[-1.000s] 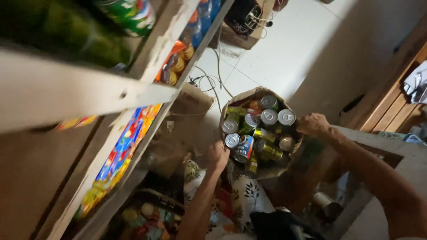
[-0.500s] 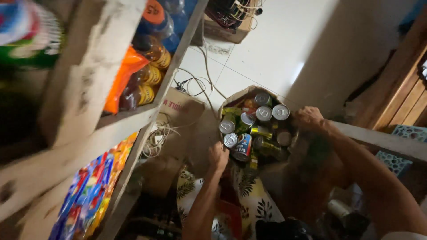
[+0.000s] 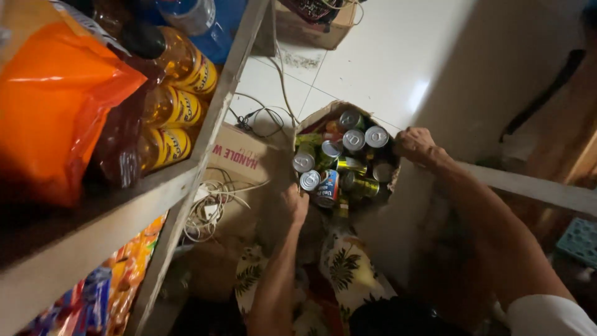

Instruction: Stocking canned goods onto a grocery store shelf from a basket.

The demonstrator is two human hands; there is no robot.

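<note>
An open cardboard box (image 3: pixel 319 114) full of drink cans (image 3: pixel 354 140) sits low in front of me, above my patterned trousers. My left hand (image 3: pixel 295 202) grips the box's near left edge, fingers curled under it. My right hand (image 3: pixel 415 144) holds the box's right rim. Most cans stand upright showing silver tops; a few green and blue ones lie on their sides.
A wooden shelf (image 3: pixel 180 180) at the left carries amber bottles (image 3: pixel 177 62), an orange bag (image 3: pixel 59 106) and blue bottles. A second cardboard box (image 3: pixel 239 155) with white cables (image 3: pixel 208 205) sits beside the can box. White tiled floor (image 3: pixel 367 56) lies beyond. Colourful snack packs (image 3: pixel 99 292) fill the lower shelf.
My view has dropped down the shelf, from green bottles to the amber ones. Both hands stay on the can box, which keeps about the same place.
</note>
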